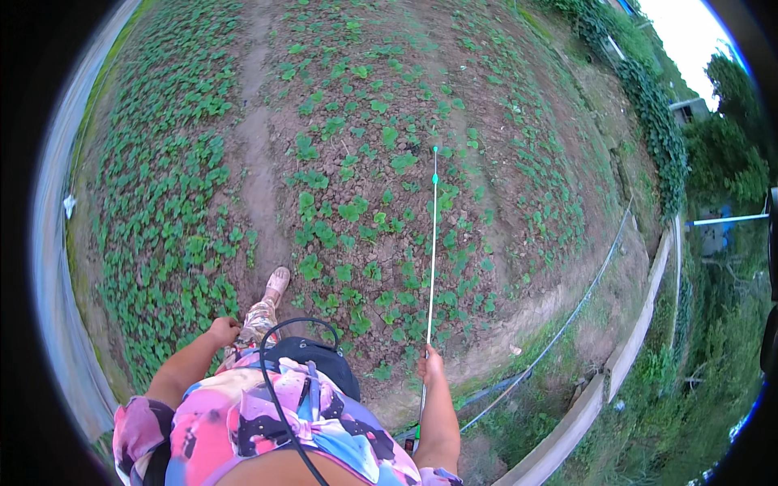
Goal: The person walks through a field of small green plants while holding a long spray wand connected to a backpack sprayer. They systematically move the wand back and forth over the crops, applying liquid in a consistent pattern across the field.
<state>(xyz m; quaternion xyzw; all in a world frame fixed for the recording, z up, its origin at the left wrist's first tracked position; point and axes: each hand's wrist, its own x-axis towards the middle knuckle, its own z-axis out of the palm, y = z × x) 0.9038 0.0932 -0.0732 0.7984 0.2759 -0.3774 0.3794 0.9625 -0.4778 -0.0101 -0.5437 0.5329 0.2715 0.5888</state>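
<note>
My right hand (pixel 431 364) is closed around a long, thin spray wand (pixel 433 255), which reaches out over the planted bed. Green fittings sit near the far end of the wand, and another green part shows behind the hand. Low broad-leaved plants (pixel 323 233) grow in the brown soil beneath it. My left hand (pixel 225 330) hangs at my left side by the patterned trouser leg; whether its fingers hold anything is not clear. A black bag (pixel 316 361) rests at my waist, and a black hose or cord (pixel 265 364) loops in front of my body.
A bare dirt furrow (pixel 261 164) runs ahead, with my foot (pixel 278 279) in it. A denser plant bed (pixel 176 182) lies to the left, beside pale sheeting (pixel 55 243). At the right, a hose (pixel 562 331) crosses the ground near a concrete edge (pixel 571 434).
</note>
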